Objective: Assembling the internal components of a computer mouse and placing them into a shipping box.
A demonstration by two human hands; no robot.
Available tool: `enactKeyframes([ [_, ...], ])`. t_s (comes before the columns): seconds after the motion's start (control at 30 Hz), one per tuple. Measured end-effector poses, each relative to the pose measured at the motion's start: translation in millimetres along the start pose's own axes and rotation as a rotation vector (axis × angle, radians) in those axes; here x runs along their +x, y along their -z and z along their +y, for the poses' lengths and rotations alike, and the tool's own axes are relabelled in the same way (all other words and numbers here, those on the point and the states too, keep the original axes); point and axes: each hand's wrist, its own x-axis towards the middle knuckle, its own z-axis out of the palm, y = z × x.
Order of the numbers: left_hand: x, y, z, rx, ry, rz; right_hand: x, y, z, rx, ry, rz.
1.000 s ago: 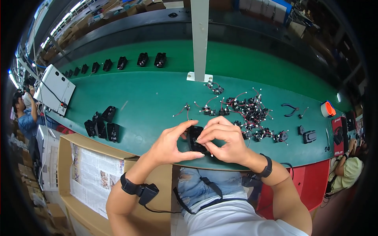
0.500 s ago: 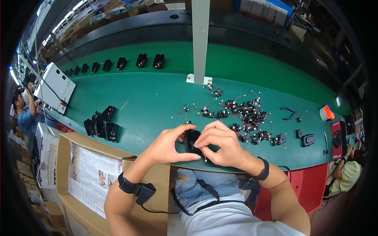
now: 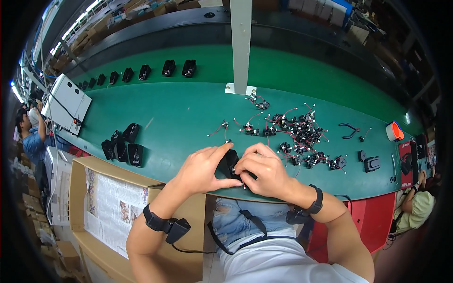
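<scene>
Person at the bench: bare forearms, left hand [image 3: 200, 167] and right hand [image 3: 264, 172] ungloved. Black wrist strap with a small black box [image 3: 175, 229] and trailing cable on the left; black wristband [image 3: 315, 202] on the right. White top, torn blue jeans, black strap across the lap.

Open counter [image 3: 179, 118] ahead-left of hands; wired parts pile [image 3: 302, 137] crowds right, post [image 3: 241, 47] behind, black housings [image 3: 123, 145] left.

- Left hand [image 3: 204, 169] and right hand [image 3: 262, 173] gripping small black housing [image 3: 230, 162] over green bench [image 3: 179, 118] edge.
- Heap of wired parts [image 3: 297, 137] beyond.
- Cardboard box [image 3: 108, 207] at left.
</scene>
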Motion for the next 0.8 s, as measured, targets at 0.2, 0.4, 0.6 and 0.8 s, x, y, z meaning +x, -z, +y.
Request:
enactKeyframes([
  [0.2, 1, -2, 5, 0.092, -0.014, -0.034, 0, 2, -5, -0.082, 0.032, -0.010],
  [0.4, -2, -8, 3, -0.023, -0.030, 0.015, -4, -1, -3, -0.018, 0.003, -0.062],
  [0.6, 3, -3, 2, -0.347, -0.002, 0.133, 1, -1, 4, 0.533, -0.339, 0.083],
  [0.8, 4, 2, 1, -0.242, -0.064, 0.109, 3, 2, 5, 0.327, -0.173, 0.087],
])
